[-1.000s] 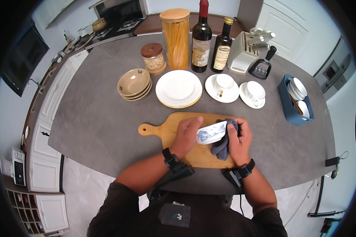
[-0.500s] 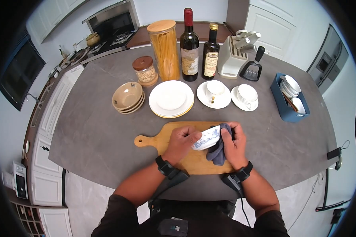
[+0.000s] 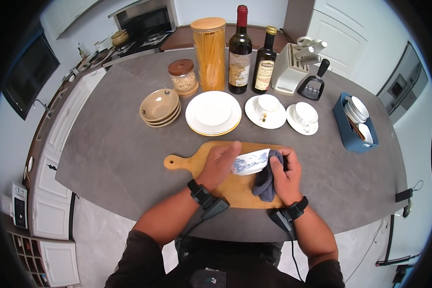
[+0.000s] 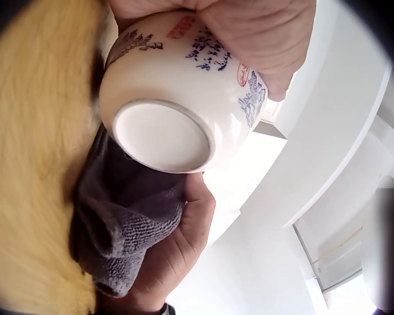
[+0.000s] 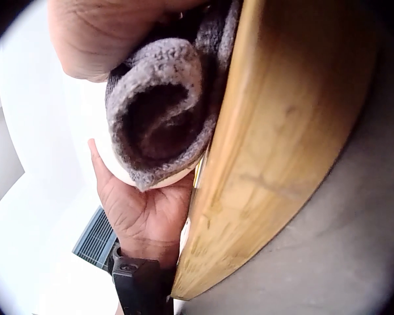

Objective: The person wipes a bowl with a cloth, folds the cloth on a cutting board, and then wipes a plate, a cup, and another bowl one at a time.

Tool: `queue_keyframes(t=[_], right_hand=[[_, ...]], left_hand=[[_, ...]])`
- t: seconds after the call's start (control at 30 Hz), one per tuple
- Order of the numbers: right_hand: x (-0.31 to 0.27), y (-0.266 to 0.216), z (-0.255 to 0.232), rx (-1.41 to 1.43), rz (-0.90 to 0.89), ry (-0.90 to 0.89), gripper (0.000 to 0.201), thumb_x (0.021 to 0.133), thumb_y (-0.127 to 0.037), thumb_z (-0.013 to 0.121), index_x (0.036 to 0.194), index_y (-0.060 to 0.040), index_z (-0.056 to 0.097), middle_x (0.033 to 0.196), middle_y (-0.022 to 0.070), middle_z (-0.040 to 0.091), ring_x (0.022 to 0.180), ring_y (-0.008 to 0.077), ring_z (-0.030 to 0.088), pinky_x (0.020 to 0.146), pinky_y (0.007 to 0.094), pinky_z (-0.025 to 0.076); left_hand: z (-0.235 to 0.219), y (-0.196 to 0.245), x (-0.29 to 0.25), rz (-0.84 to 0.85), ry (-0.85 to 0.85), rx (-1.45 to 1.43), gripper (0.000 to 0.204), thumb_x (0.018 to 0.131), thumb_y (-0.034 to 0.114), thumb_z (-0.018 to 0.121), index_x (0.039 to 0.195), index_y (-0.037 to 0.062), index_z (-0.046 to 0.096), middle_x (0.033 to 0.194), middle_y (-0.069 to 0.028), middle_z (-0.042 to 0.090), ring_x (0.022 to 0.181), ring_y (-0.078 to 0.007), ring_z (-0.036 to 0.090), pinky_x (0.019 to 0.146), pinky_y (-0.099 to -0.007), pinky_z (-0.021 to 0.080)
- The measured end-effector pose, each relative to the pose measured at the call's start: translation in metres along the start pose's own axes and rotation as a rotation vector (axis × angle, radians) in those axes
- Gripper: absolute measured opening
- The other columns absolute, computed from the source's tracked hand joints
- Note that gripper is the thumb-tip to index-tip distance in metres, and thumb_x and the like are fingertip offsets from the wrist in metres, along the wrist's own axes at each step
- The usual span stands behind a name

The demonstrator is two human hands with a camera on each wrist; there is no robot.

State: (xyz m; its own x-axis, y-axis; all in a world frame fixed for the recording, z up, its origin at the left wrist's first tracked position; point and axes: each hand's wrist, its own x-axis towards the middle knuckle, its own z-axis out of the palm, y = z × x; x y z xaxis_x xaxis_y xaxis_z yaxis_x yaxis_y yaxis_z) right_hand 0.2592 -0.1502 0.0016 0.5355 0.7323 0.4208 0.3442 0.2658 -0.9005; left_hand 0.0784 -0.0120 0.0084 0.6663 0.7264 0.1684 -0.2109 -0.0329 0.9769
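Over the wooden cutting board, my left hand grips a white bowl with blue painted scenery, tipped on its side. Its round foot and small red marks show in the left wrist view, where the fingers lie along the bowl's wall. My right hand holds a dark grey cloth against the bowl's right side, thumb on the near face of the cloth. Folds of the cloth hang below that hand, close over the board in the right wrist view. The bowl's inside is hidden in the head view.
Beyond the board stand stacked tan bowls, white plates and two cups on saucers. Behind them are a pasta jar, two bottles and a knife block. A blue bin with dishes sits at right.
The bowl's tilt shifts slightly back and forth in the left hand, while the right hand keeps the cloth against it. The head view dips and rises a little.
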Motion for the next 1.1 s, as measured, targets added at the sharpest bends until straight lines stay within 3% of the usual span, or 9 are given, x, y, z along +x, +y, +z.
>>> queue_keyframes(t=[0.53, 0.63, 0.7, 0.73, 0.8, 0.83, 0.93, 1.0, 1.1], right_hand=[[-0.001, 0.001, 0.0, -0.021, -0.009, 0.008, 0.008, 0.103, -0.007, 0.068, 0.108, -0.0011, 0.065, 0.091, 0.0011, 0.065, 0.084, 0.0083, 0.057, 0.077, 0.0276, 0.05], [0.0, -0.004, 0.0, -0.056, -0.028, 0.006, 0.008, 0.103, -0.007, 0.069, 0.107, -0.0012, 0.065, 0.092, 0.0044, 0.067, 0.085, 0.0122, 0.06, 0.078, 0.0298, 0.051], [0.002, -0.012, 0.0, -0.194, -0.215, -0.013, 0.014, 0.096, -0.004, 0.076, 0.108, -0.0021, 0.069, 0.095, 0.009, 0.069, 0.086, 0.0219, 0.064, 0.079, 0.0354, 0.053], [0.002, -0.018, 0.001, -0.195, -0.215, -0.012, 0.014, 0.096, -0.004, 0.076, 0.108, -0.0021, 0.069, 0.095, 0.009, 0.069, 0.086, 0.0219, 0.064, 0.079, 0.0354, 0.053], [0.003, -0.035, 0.004, -0.404, -0.575, -0.056, 0.025, 0.087, -0.002, 0.083, 0.11, -0.0039, 0.074, 0.098, 0.0123, 0.07, 0.088, 0.0319, 0.066, 0.08, 0.0412, 0.054], [0.002, -0.045, 0.005, -0.426, -0.656, -0.108, 0.032, 0.081, -0.001, 0.086, 0.111, -0.0053, 0.077, 0.099, 0.0125, 0.07, 0.088, 0.0345, 0.066, 0.079, 0.043, 0.054], [0.001, -0.047, 0.009, -0.45, -0.686, -0.126, 0.033, 0.08, -0.001, 0.086, 0.112, -0.0058, 0.077, 0.098, 0.0125, 0.07, 0.089, 0.0339, 0.066, 0.079, 0.0428, 0.054], [0.003, -0.039, 0.009, -0.434, -0.604, -0.032, 0.026, 0.087, -0.002, 0.084, 0.111, -0.0044, 0.077, 0.099, 0.0119, 0.071, 0.09, 0.0325, 0.067, 0.08, 0.0419, 0.054], [0.006, -0.029, 0.004, -0.222, -0.12, 0.068, 0.01, 0.101, -0.005, 0.074, 0.11, -0.0007, 0.074, 0.104, 0.0128, 0.074, 0.094, 0.0292, 0.069, 0.085, 0.0392, 0.054]], left_hand=[[0.0, 0.002, 0.0, 0.081, 0.005, 0.084, 0.054, 0.115, 0.044, 0.061, 0.08, 0.0027, 0.066, 0.069, 0.0031, 0.055, 0.067, -0.0039, 0.049, 0.059, -0.028, 0.041], [0.002, 0.006, -0.001, 0.102, 0.019, 0.124, 0.048, 0.117, 0.038, 0.058, 0.081, 0.0059, 0.062, 0.072, 0.006, 0.053, 0.067, -0.0026, 0.049, 0.059, -0.0263, 0.042], [0.006, 0.013, -0.003, 0.13, 0.043, 0.139, 0.052, 0.116, 0.04, 0.059, 0.081, 0.0028, 0.063, 0.07, 0.0029, 0.054, 0.067, -0.0045, 0.049, 0.059, -0.0286, 0.042], [0.007, 0.015, -0.003, 0.158, 0.068, 0.154, 0.055, 0.116, 0.042, 0.059, 0.081, -0.0002, 0.064, 0.068, -0.0002, 0.054, 0.066, -0.0065, 0.048, 0.059, -0.0309, 0.042], [0.008, 0.019, -0.004, 0.206, 0.074, 0.204, 0.054, 0.116, 0.04, 0.058, 0.081, -0.0009, 0.062, 0.068, -0.001, 0.054, 0.066, -0.007, 0.047, 0.059, -0.0316, 0.041], [0.008, 0.019, -0.004, 0.253, 0.081, 0.256, 0.054, 0.117, 0.038, 0.058, 0.081, -0.0016, 0.061, 0.068, -0.0017, 0.053, 0.066, -0.0076, 0.045, 0.059, -0.0323, 0.041], [0.008, 0.012, -0.005, 0.276, 0.089, 0.265, 0.054, 0.118, 0.035, 0.057, 0.08, -0.0024, 0.058, 0.066, -0.0016, 0.05, 0.066, -0.0079, 0.041, 0.057, -0.0328, 0.039], [0.009, 0.01, -0.005, 0.252, 0.1, 0.215, 0.052, 0.116, 0.034, 0.06, 0.078, -0.0017, 0.057, 0.066, -0.0012, 0.049, 0.065, -0.0075, 0.04, 0.056, -0.0327, 0.038], [0.012, 0.002, -0.004, 0.238, 0.095, 0.152, 0.051, 0.112, 0.032, 0.068, 0.075, 0.0002, 0.056, 0.064, -0.0003, 0.047, 0.064, -0.007, 0.039, 0.055, -0.0325, 0.036]])
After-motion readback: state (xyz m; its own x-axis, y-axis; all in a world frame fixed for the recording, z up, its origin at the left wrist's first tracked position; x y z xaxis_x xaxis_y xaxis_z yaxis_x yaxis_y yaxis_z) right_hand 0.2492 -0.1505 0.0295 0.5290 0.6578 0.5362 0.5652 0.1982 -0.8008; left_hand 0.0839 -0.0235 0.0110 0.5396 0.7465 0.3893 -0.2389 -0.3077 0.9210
